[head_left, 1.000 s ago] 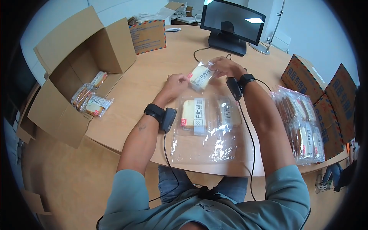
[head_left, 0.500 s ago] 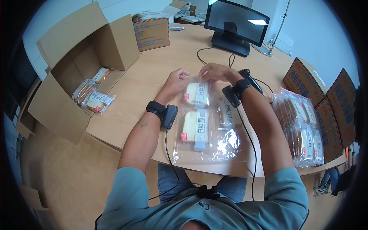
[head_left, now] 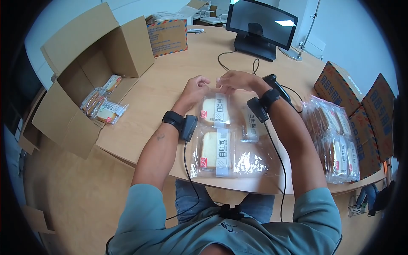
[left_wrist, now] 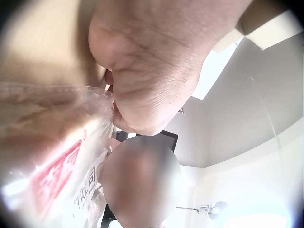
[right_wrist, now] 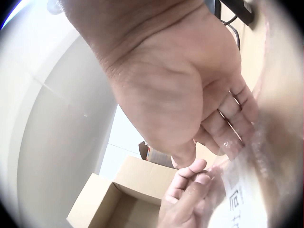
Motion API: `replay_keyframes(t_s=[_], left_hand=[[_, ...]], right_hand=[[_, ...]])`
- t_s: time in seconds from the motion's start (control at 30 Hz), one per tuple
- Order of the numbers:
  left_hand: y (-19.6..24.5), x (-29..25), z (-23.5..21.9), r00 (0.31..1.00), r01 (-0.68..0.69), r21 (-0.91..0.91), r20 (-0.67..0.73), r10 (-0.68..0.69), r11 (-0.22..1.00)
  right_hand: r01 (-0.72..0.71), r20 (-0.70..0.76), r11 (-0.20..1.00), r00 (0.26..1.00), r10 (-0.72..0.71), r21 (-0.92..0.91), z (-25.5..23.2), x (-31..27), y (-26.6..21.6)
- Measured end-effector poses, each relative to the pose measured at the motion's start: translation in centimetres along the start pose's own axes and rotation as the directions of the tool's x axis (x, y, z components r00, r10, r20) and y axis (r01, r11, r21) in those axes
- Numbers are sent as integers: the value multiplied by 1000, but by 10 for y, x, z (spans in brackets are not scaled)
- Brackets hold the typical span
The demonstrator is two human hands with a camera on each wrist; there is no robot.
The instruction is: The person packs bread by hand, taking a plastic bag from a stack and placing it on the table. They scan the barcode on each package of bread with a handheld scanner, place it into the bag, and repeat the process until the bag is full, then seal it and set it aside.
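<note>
- Nearest, a person in a grey-green shirt [head_left: 142, 212] is at a pale wooden counter [head_left: 204, 55]. A large clear bag [head_left: 250, 168] lies flat in front of them, its near right part glossy bare plastic.
- At the bag's near left lies a near packet [head_left: 210, 148] of sliced white bread, with a white label and a small red mark.
- Farther right, a side packet [head_left: 250, 123] is partly hidden by the right forearm.
- Directly beyond the near packet, a far packet [head_left: 214, 111] lies under clear plastic, apparently inside the bag.
- At the bag's far edge, the left hand [head_left: 194, 90] pinches the plastic between thumb and finger. Beside it, the right hand [head_left: 236, 80] has its fingers fairly straight, touching the far packet's wrapped end, thumb apart.
- The step in hand seems to be settling the far packet inside; the next move probably calls for bringing a fourth packet while the bag's mouth is held apart.
- To the right stands a stack [head_left: 335, 144] of bagged bread; to the left, an open carton [head_left: 59, 119] holds loose packets [head_left: 108, 112].
- Farthest back on the counter is a black monitor [head_left: 261, 29].
</note>
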State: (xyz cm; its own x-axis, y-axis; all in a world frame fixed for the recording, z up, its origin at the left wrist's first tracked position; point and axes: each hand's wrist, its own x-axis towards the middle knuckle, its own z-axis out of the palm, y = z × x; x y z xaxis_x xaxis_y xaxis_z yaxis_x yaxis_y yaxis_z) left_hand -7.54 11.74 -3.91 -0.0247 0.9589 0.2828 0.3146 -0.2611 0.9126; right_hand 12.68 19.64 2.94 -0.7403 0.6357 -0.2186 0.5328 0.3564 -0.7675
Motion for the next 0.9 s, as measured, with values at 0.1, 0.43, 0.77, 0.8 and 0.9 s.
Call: replay_keyframes(t_s=[0.1, 0.43, 0.77, 0.8, 0.9], left_hand=[[-5, 5, 7, 1000, -22, -10, 14, 22, 1000], [21, -18, -93, 950, 87, 601, -290, 115, 794], [-2, -125, -202, 861, 476, 837, -382, -335, 271], [-3, -119, -200, 864, 468, 842, -372, -338, 270], [7, -96, -182, 961, 244, 803, -123, -248, 543]], right_hand=[[78, 14, 997, 997, -78, -10, -4, -3, 6], [99, -740, 898, 531, -412, -429, -75, -64, 74], [-306, -874, 899, 464, -146, -313, -52, -93, 108], [-294, -875, 901, 456, -162, -320, -49, -95, 107], [-307, -878, 912, 467, -103, -271, -41, -102, 96]])
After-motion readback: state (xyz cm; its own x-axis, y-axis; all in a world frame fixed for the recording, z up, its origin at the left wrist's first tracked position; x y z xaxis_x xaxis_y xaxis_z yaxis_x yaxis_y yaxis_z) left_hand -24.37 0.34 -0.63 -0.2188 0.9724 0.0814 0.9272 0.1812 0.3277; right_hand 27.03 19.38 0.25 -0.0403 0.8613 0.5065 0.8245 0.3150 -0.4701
